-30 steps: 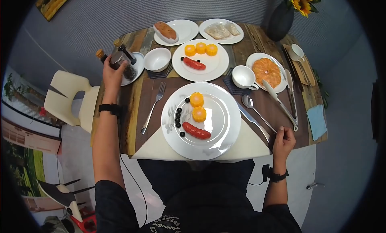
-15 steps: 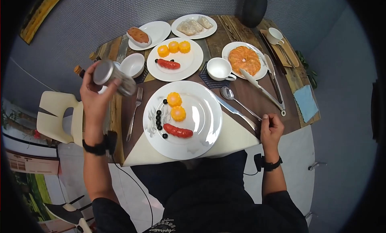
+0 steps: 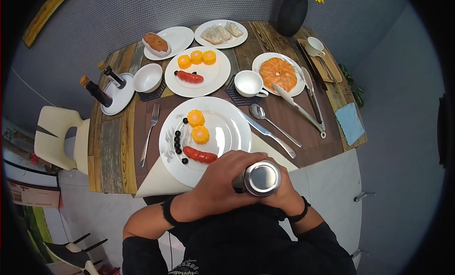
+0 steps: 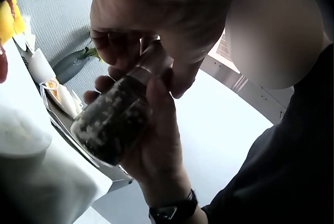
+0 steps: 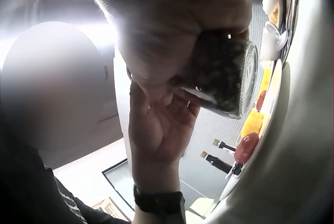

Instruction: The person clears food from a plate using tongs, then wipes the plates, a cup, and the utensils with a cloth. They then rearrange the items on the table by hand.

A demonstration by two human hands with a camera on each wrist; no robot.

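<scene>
In front of my chest, both hands hold a pepper grinder with a shiny metal cap. My left hand has its fingers curled around the cap end. Lower down, my right hand grips the clear glass body, which is filled with dark and pale grains. The left wrist view shows the grinder tilted, glass end down to the left. Just beyond the hands is a large white plate with a red sausage, yellow corn pieces and several black olives. My left hand overlaps the plate's near edge.
A fork lies left of the plate; a knife and a spoon lie right. Two dark bottles stand on a small white tray at left. Tongs lean on the pastry plate.
My left hand has lifted the grinder from the small tray at left and brought it in front of my body. My right hand has left the spoon handle and now grips the glass body.
</scene>
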